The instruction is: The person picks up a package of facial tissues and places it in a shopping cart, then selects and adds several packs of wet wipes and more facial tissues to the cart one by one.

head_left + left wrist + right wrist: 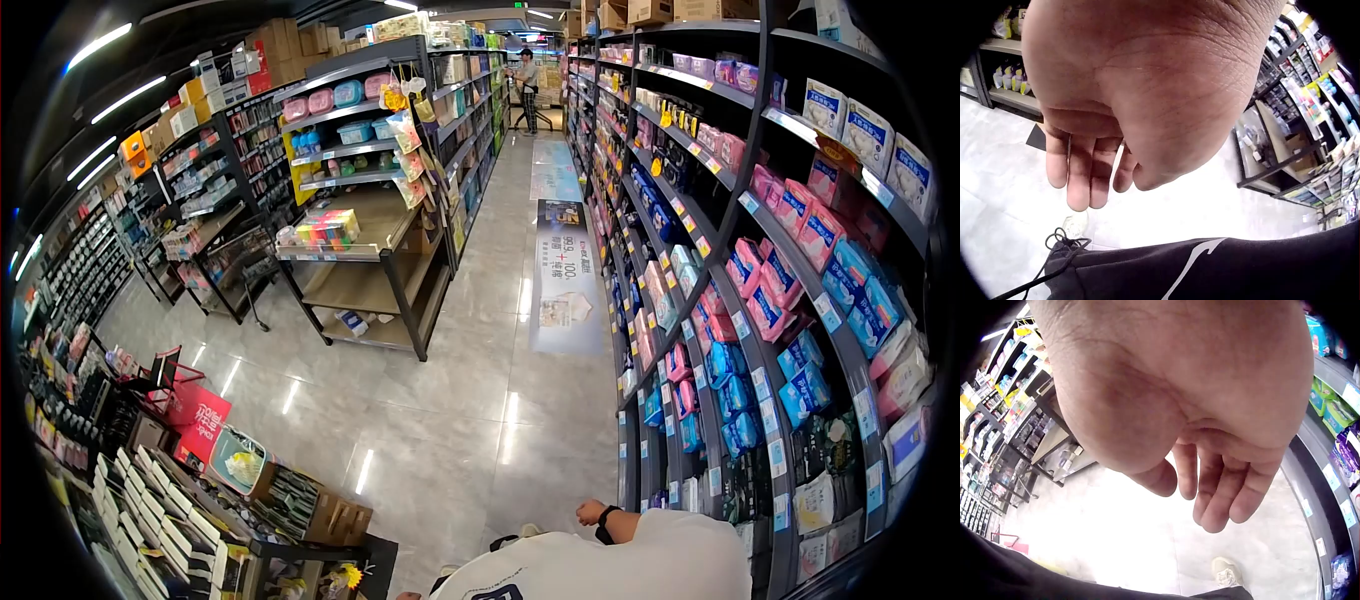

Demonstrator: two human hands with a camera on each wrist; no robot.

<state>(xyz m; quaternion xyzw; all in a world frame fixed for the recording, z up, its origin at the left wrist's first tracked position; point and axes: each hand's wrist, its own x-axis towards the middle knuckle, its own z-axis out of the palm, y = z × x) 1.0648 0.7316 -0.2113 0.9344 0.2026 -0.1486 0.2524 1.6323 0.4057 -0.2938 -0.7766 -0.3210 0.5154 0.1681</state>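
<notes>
"Looking nearest first, what do we find?"

"Across the top and middle of the left wrist view, we see our left hand (1141, 106), its fingers hanging loosely with slight gaps between them. Our dark trousers (1260, 269) run along the bottom, with a black cord (1063, 259) at lower left."

"And the other side?"

"In the right wrist view, our right hand (1191, 406) hangs relaxed too, fingers gently bent and pointing down. We wear a black wristband (604, 524) on that arm, beside our white shirt (620, 560) at the bottom of the head view. A pale shoe (1227, 572) shows at lower right in the right wrist view."

"Which goods are closest to that hand?"

"We have purple packs (1347, 453) at the right edge of that view, on the shelving (742, 150) that fills the right of the head view. Pink packs (771, 312) and blue packs (803, 390) sit there as well."

"Farther out?"

"We see a red sign (203, 425) at lower left, then a display rack (350, 290) left of centre. A printed floor sign (568, 285) lies in the aisle, and at top centre a person (527, 85) stands at its far end."
</notes>
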